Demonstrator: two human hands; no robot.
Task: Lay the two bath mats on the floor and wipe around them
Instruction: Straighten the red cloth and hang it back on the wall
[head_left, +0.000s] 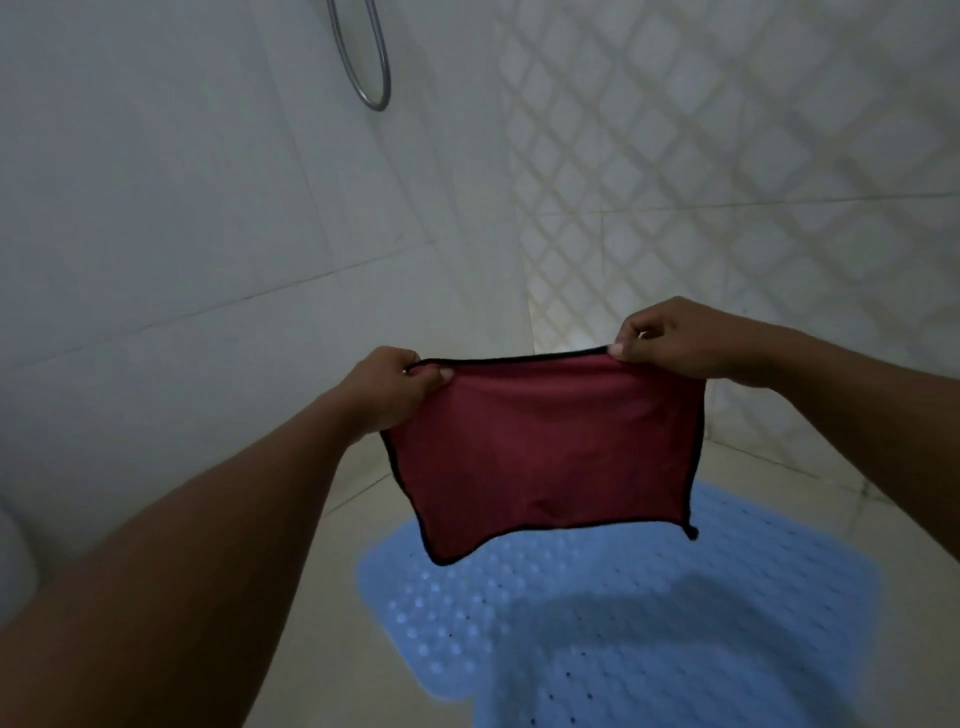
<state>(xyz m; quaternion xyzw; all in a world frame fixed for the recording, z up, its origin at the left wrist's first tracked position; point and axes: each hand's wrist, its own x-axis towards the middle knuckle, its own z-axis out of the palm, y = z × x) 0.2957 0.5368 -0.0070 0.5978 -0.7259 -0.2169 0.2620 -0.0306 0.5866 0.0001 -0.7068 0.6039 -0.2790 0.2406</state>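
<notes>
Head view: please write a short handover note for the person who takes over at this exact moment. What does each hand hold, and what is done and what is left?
Left hand: its fingers pinch the upper left corner of the red cloth.
Right hand: its fingers pinch the upper right corner.
The cloth hangs spread out in the air, above the blue bath mat.
Done: this mat lies flat on the tiled floor.
Not visible: a second mat.
Left: check the second mat, then lower the cloth and wipe the floor around the mats.
</notes>
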